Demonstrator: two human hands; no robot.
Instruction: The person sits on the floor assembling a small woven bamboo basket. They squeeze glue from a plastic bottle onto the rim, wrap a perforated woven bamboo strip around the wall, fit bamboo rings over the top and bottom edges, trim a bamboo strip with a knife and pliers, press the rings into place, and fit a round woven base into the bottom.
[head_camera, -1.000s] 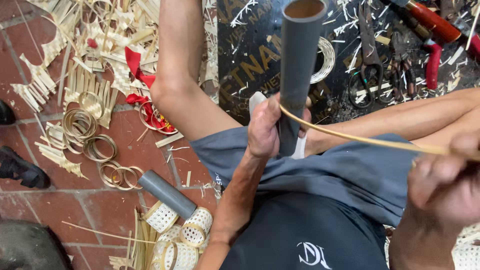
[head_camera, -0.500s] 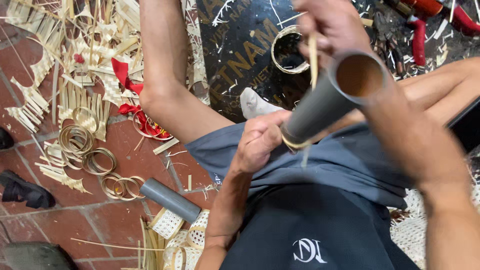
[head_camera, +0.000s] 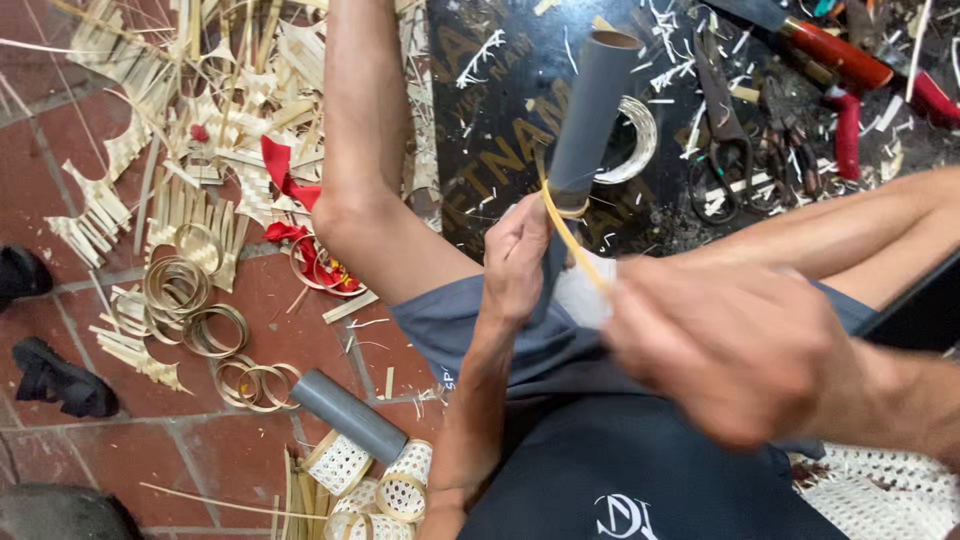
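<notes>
My left hand (head_camera: 515, 265) grips the lower end of a grey plastic pipe (head_camera: 592, 110), which stands tilted over my lap. A thin yellow bamboo strip (head_camera: 570, 235) is wound around the pipe just above that hand and runs down to my right hand (head_camera: 730, 350). The right hand is blurred, close to the camera, and pinches the strip's free end. A small white cloth (head_camera: 583, 295) lies on my thigh between the hands.
Black mat (head_camera: 500, 110) ahead holds scissors (head_camera: 720, 130), red-handled tools (head_camera: 845, 70) and a bamboo ring (head_camera: 632, 140). Bamboo rings (head_camera: 190, 310), strips and red ribbon (head_camera: 285, 175) litter the tiled floor at left. A second grey pipe (head_camera: 348, 412) and small woven baskets (head_camera: 400, 485) lie near my left knee.
The pipe has swung from pointing right to standing more upright. My right hand has dropped from above the pipe to the lower right, pulling the strip with it.
</notes>
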